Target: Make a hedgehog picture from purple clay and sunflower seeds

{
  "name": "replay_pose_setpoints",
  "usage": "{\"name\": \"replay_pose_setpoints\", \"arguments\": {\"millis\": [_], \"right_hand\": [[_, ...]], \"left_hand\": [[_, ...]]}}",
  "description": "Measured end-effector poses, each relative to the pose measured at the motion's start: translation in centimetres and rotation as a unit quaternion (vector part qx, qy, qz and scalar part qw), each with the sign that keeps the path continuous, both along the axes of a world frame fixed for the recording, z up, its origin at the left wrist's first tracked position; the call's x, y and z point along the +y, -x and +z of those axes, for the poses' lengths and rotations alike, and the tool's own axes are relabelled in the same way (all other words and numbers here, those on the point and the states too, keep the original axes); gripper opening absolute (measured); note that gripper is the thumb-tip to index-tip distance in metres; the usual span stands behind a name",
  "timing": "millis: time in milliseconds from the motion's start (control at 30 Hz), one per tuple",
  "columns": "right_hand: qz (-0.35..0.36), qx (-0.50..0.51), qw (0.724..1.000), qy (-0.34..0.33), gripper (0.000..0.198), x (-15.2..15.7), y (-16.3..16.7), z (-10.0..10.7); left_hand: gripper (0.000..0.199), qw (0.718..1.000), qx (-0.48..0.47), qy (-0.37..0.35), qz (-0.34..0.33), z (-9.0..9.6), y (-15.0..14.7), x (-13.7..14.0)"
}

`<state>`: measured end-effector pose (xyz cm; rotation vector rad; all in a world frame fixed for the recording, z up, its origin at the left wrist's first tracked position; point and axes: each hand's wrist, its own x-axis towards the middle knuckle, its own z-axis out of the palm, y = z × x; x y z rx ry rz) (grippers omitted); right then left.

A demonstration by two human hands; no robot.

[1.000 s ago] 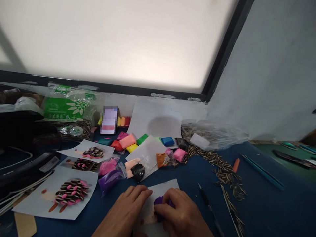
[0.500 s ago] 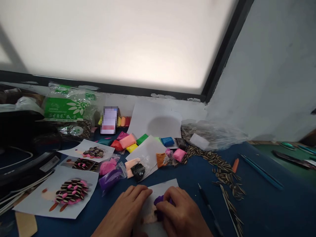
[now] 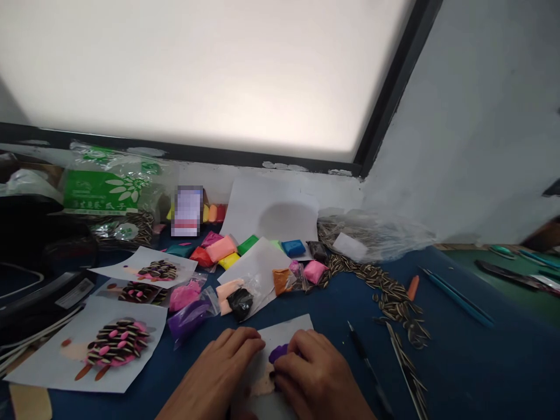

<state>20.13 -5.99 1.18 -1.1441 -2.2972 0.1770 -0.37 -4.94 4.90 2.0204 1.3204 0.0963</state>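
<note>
On a small sheet of white paper [image 3: 301, 325] in front of me lies a flat peach clay shape [image 3: 263, 382] with a dark spot at its right side. Purple clay [image 3: 278, 352] sits above it, partly covered by my fingers. My right hand [image 3: 319, 373] is curled, with thumb and fingertips closed on the purple clay and pressing it to the paper. Along the paper's left side my left hand [image 3: 221, 364] rests with its fingers stretched out, holding nothing. The hands hide much of the lower sheet.
Pictures of seed-covered hedgehogs, including one printed sheet [image 3: 144, 373], lie left. Behind are a purple clay packet [image 3: 189, 319], other colored clay packets and a phone [image 3: 187, 211]. Sunflower seeds [image 3: 380, 274], a pen [image 3: 365, 356], a metal tool [image 3: 402, 361] and blue tweezers [image 3: 459, 297] lie right.
The view has shifted slightly, so things on the table appear a little farther left. My right hand keeps pressing the purple clay; my left hand stays at the paper's side.
</note>
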Motion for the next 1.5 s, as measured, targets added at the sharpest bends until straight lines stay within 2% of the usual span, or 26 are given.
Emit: {"name": "replay_pose_setpoints", "arguments": {"millis": [267, 567, 667, 767, 833, 967, 1267, 1500], "right_hand": [[-0.023, 0.042, 0.997, -0.055, 0.014, 0.4, 1.1, -2.4], [-0.024, 0.027, 0.998, -0.055, 0.014, 0.4, 1.2, -2.8], [-0.014, 0.042, 0.999, -0.015, 0.014, 0.4, 1.0, -1.8], [0.007, 0.065, 0.996, 0.059, 0.016, 0.3, 0.7, -0.7], [0.006, 0.086, 0.994, 0.070, 0.016, 0.3, 0.6, -0.2], [0.011, 0.085, 0.994, 0.064, 0.017, 0.4, 0.5, -0.1], [-0.004, 0.065, 0.998, 0.005, 0.015, 0.4, 1.0, -2.2], [-0.008, 0.055, 0.998, -0.023, 0.014, 0.4, 1.3, -2.7]], "left_hand": [[0.078, 1.000, 0.006, 0.001, -0.007, 0.2, 0.0, 0.1], [0.079, 1.000, 0.010, -0.022, -0.008, -0.4, 0.0, 0.1], [0.078, 1.000, 0.006, -0.020, -0.008, -0.4, 0.0, 0.0], [0.079, 1.000, 0.009, -0.008, -0.012, 0.0, -0.1, 0.2], [0.079, 1.000, 0.018, -0.001, -0.014, 0.2, -0.1, 0.2], [0.079, 1.000, 0.012, -0.009, -0.008, 0.1, -0.1, 0.1], [0.079, 1.000, 0.014, -0.024, -0.014, -0.3, 0.1, 0.0], [0.078, 0.999, -0.016, -0.029, 0.000, -0.6, 0.1, -0.1]]}}
